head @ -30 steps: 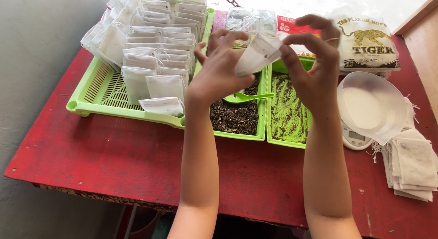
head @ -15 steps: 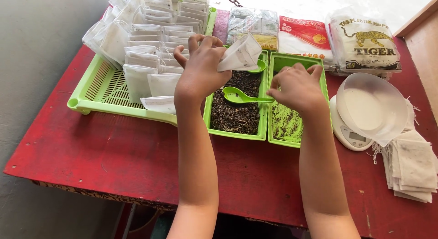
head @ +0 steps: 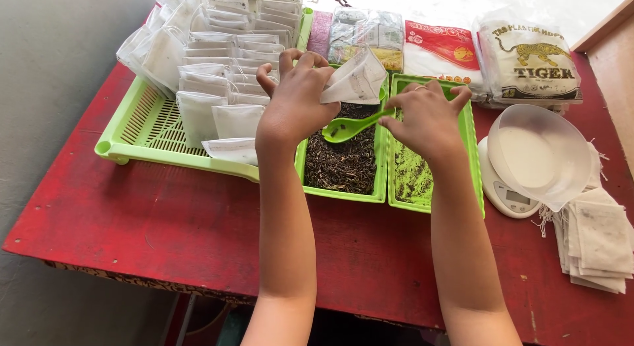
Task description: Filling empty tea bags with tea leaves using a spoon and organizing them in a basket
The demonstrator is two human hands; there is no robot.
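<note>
My left hand (head: 296,100) holds a small white filter bag (head: 355,79) by its mouth above a green tray of dark loose tea leaves (head: 340,162). My right hand (head: 426,120) grips the handle of a green plastic spoon (head: 348,127), whose bowl hangs just over the dark leaves, a few bits in it. Beside that tray stands a second green tray (head: 471,154) with greenish crumbled leaf, partly hidden under my right hand.
A large green slatted tray (head: 142,131) at the left holds several filled white bags. A white bowl (head: 538,154) sits on a small scale at the right, near a stack of empty bags (head: 599,239). Plastic packets (head: 527,58) lie at the back of the red table (head: 152,220).
My right hand let go of the bag, dropped to the trays, took the green spoon's handle and lifted it. My left hand kept the bag, now slightly lower and to the right.
</note>
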